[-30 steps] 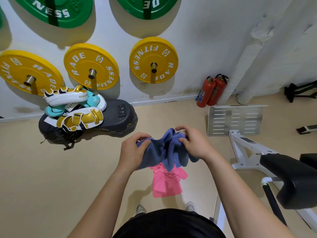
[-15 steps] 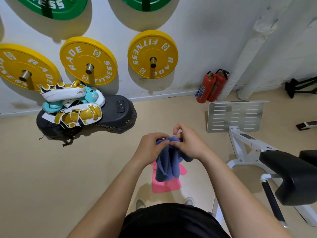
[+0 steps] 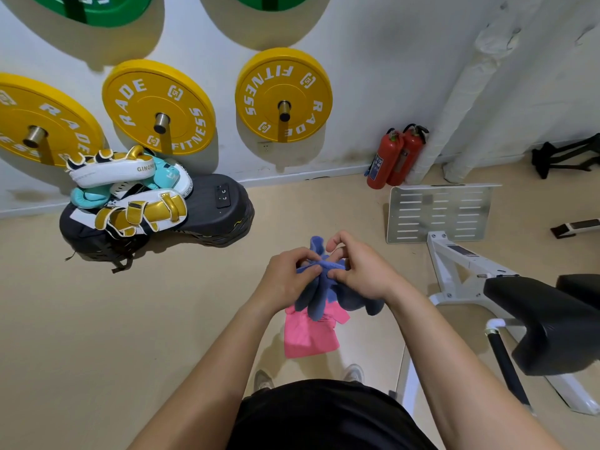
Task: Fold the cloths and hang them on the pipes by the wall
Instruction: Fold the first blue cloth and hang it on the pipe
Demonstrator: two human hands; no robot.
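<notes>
Both of your hands pinch the blue cloth (image 3: 319, 287) at its top edge, held in the air in front of your waist. Your left hand (image 3: 285, 280) has thumb and fingers closed on the bunched edge from the left, and your right hand (image 3: 360, 274) closes on the same edge from the right, so the two grips nearly touch. Your right index finger is lifted and curled above the cloth. A small tuft of blue stands up between your hands, and the rest hangs down in loose folds below them.

A pink cloth (image 3: 310, 336) shows just beneath the blue one, partly covered by it. You cannot tell from this view whether it hangs from your hands or lies on the floor (image 3: 130, 319). The tips of your shoes (image 3: 354, 373) show below it.

White wrapped pipes (image 3: 467, 102) run up the wall at the far right, well apart from your hands, with two red extinguishers (image 3: 394, 157) standing beside their base. Yellow plates (image 3: 282, 95) hang on pegs along the wall ahead of you. Below them, on the left, boxing pads (image 3: 130, 190) are heaped on a black bag (image 3: 214, 216). A white frame with a black padded seat (image 3: 552, 319) stands to your right, near a slotted metal plate (image 3: 438, 212) on the floor.
</notes>
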